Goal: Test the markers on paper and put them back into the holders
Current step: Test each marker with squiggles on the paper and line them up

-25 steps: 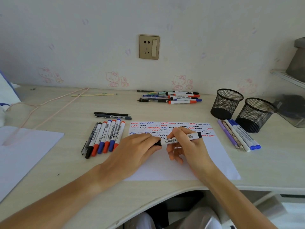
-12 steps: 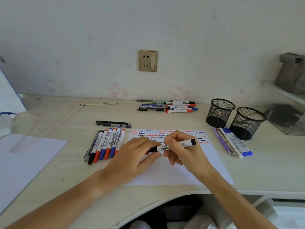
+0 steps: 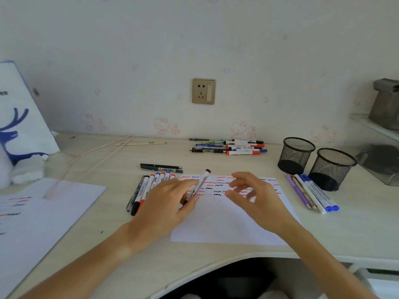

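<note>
Rows of markers (image 3: 149, 186) lay side by side left of the paper (image 3: 228, 219), near the table's (image 3: 108, 251) middle. Just right of them the left hand (image 3: 166, 203) pinched a white marker (image 3: 199, 183) between thumb and fingers, its long axis running from the palm up toward the far edge, dark end away. The right hand (image 3: 257, 195) hovered beside it, fingers loosely spread, holding nothing. Two mesh holders (image 3: 315, 162) stood well apart toward the right edge, nearer the right hand; a handover looked likely.
</note>
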